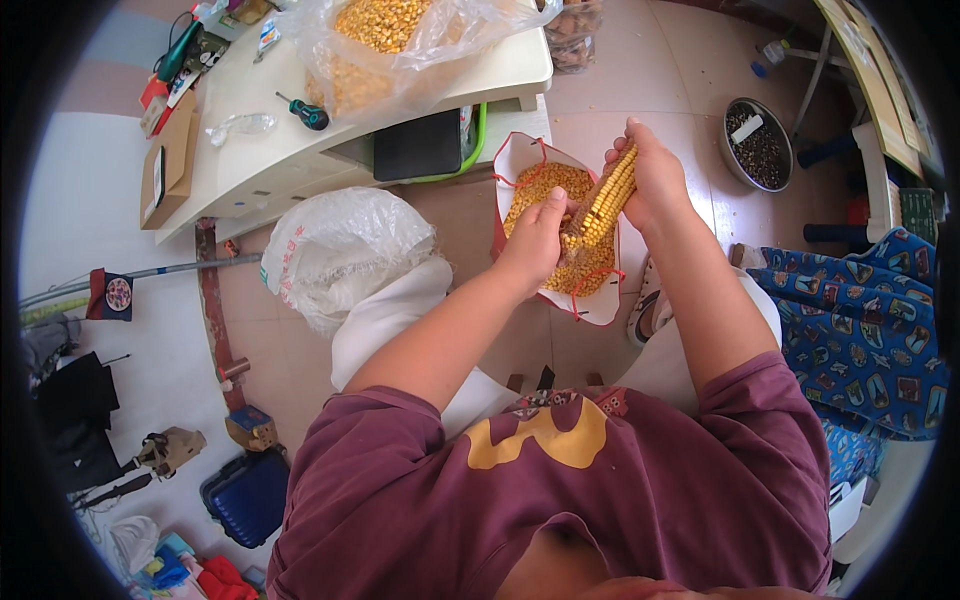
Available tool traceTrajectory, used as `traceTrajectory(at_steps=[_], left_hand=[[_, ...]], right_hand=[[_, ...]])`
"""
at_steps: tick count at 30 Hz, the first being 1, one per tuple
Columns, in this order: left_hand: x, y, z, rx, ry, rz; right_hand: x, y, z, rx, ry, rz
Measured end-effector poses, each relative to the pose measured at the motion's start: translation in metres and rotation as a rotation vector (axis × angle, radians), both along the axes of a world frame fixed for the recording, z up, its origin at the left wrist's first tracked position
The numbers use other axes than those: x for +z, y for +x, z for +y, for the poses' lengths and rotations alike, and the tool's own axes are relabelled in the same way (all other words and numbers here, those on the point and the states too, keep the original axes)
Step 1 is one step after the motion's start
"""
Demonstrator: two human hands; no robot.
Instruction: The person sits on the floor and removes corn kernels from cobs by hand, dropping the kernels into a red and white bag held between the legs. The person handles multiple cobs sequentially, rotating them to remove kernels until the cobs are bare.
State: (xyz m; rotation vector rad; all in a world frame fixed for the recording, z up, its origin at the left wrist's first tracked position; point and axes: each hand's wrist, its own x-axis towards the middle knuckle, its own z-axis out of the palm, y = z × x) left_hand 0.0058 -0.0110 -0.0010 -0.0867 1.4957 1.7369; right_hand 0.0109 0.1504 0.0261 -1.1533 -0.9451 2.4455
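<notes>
An ear of dried yellow corn slants over an open paper gift bag with red cord handles, which holds loose corn kernels. My right hand grips the ear's upper part from the right. At its lower end my left hand holds it, thumb pointing up; some of those fingers are hidden behind the cob. One side of the ear is bare of kernels. On the white table, a clear plastic bag holds more kernels, and a screwdriver with a black and teal handle lies near it.
A white woven sack stands on the floor by my left leg. At the right are a metal bowl of dark bits and a blue patterned cloth. A cardboard box sits at the table's left end; a blue suitcase is at lower left.
</notes>
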Motion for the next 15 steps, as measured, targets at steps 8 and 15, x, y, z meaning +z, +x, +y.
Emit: traceTrajectory(at_steps=[8,15], left_hand=[[0.011,-0.01,-0.011,-0.433,-0.219,0.622],[0.0,-0.007,-0.009,-0.359,-0.205,0.723]], right_hand=[[-0.002,-0.001,0.01,-0.008,-0.052,0.01],[-0.005,0.0,0.012,0.02,-0.052,0.031]])
